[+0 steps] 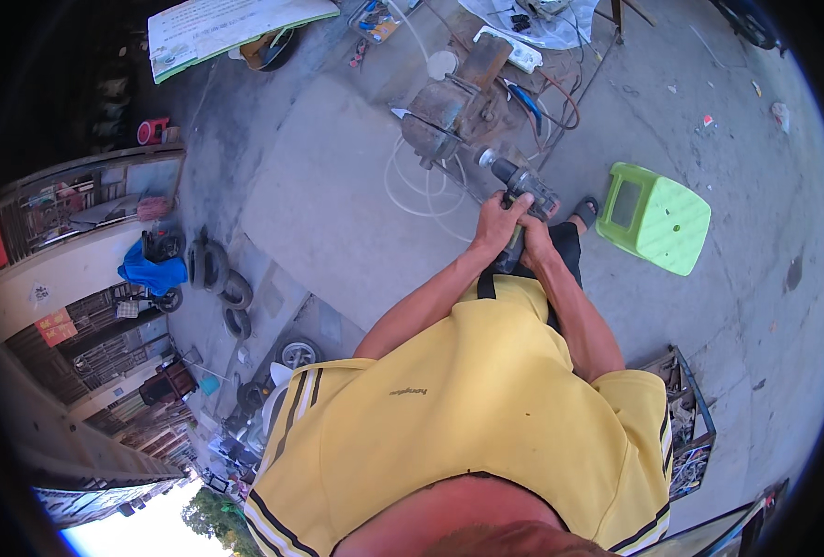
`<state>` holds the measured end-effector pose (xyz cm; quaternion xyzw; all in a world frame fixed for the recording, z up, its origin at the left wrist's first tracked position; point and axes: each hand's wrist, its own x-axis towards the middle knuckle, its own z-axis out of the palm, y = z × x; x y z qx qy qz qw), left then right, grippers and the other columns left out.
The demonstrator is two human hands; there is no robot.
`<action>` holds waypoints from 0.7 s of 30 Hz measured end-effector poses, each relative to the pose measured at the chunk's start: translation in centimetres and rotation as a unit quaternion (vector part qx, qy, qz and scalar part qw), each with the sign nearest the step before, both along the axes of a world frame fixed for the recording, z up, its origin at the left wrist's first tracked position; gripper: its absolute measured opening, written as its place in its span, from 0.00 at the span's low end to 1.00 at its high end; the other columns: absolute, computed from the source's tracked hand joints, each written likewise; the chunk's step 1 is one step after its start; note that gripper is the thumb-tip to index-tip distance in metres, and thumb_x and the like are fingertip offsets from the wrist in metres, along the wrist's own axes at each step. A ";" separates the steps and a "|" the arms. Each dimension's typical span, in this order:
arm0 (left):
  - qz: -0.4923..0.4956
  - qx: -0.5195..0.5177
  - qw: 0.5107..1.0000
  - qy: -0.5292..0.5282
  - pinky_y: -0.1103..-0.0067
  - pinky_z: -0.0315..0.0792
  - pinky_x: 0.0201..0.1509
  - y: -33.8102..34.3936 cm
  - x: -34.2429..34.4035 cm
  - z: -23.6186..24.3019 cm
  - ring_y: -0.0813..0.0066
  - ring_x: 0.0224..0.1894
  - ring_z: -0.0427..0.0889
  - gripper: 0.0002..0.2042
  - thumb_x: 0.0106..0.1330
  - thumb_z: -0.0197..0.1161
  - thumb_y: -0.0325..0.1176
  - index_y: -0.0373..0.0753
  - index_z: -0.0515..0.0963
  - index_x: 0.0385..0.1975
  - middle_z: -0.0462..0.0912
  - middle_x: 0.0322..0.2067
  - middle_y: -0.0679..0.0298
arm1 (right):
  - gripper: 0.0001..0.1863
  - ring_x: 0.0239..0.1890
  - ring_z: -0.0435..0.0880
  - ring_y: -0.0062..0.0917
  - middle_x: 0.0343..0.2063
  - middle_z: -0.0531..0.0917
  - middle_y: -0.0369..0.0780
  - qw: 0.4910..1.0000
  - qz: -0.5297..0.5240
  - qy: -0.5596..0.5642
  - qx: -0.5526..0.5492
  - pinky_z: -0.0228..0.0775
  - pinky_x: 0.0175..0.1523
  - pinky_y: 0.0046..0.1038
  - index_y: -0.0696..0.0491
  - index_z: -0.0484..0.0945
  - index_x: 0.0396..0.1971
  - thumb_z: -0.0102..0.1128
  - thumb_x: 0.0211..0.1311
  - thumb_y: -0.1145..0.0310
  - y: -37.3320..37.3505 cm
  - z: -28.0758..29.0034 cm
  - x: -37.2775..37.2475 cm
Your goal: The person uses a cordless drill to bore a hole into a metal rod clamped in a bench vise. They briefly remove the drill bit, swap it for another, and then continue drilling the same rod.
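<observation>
Both of my hands are closed on a dark power drill [523,178] in front of my body. My left hand [498,225] wraps the grip from the left, with its thumb near the top of the handle. My right hand [536,239] presses round the grip from the right, against the left one. The drill's silver front end points away toward a rusty bench vise [433,119], close to its jaws. Whether the bit touches anything held there, I cannot make out. A pale pointed piece [400,112] sticks out at the vise's left side.
A green plastic stool [681,223] stands at my right, near my sandaled foot [586,210]. Hoses and cables [565,111] lie round the vise. Tyres [212,269] stand at the left, and a metal crate of scrap [695,427] is at the lower right.
</observation>
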<state>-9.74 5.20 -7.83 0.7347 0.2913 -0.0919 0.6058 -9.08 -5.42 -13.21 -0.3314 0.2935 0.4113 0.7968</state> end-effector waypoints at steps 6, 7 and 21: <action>0.003 -0.057 0.998 -0.001 0.76 0.75 0.45 0.6 0.3 -1.0 0.73 0.40 0.82 0.25 0.69 0.65 0.52 0.31 0.80 0.47 0.85 0.39 0.59 | 0.13 0.33 0.87 0.32 0.32 0.84 0.42 0.999 0.031 -0.014 0.017 0.82 0.38 0.35 0.58 0.78 0.45 0.59 0.62 0.71 0.3 -0.6 0.6; 0.004 -0.067 0.998 -0.002 0.76 0.75 0.45 0.7 -0.1 -0.9 0.74 0.40 0.82 0.24 0.70 0.64 0.52 0.32 0.80 0.47 0.85 0.39 0.59 | 0.12 0.31 0.86 0.31 0.31 0.83 0.41 0.998 0.059 -0.035 0.006 0.81 0.37 0.35 0.58 0.78 0.45 0.60 0.62 0.71 -0.2 0.7 0.6; 0.294 -0.230 0.924 -0.081 0.68 0.76 0.56 6.7 5.6 -0.6 0.65 0.55 0.78 0.18 0.80 0.51 0.45 0.35 0.74 0.51 0.79 0.48 0.59 | 0.17 0.27 0.78 0.26 0.25 0.74 0.36 0.990 -0.088 -0.048 0.098 0.74 0.38 0.34 0.57 0.73 0.50 0.62 0.61 0.71 -4.4 3.5 2.6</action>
